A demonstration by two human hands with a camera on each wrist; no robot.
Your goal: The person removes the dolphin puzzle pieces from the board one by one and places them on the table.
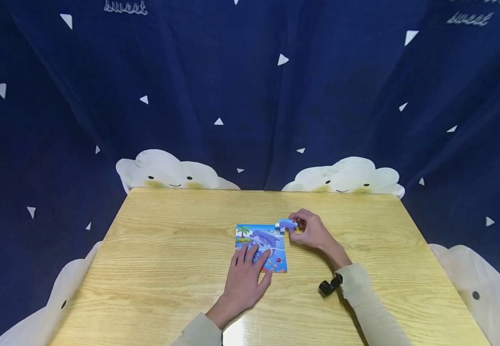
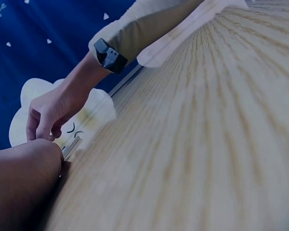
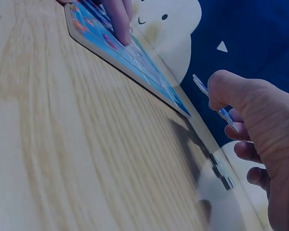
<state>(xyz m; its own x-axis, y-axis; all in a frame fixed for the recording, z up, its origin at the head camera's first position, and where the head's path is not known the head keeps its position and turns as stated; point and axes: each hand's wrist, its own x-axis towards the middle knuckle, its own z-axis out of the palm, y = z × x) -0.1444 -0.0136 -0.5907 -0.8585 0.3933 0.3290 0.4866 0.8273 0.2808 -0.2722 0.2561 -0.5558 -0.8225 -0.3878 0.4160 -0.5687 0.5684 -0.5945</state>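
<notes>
Head view shows it plainly from where I stand: right thumb and fingers pinch a dolphin piece (image 1: 286,225) at the puzzle board's (image 1: 280,252) far right corner, raised clear of the table (image 1: 168,240). That right hand (image 1: 314,232) sits right of the board; the left hand (image 1: 244,281), fingers spread apart, rests on its near part. More pieces (image 3: 223,172) (half-hidden behind the right hand) lie beyond that corner. Farther beyond the board hangs a navy curtain (image 1: 232,72).

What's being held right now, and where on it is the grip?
The right grip pinches a puzzle piece near its right end in the head view, between thumb and fingers. The left grip holds nothing; its fingers rest on the puzzle.
</notes>
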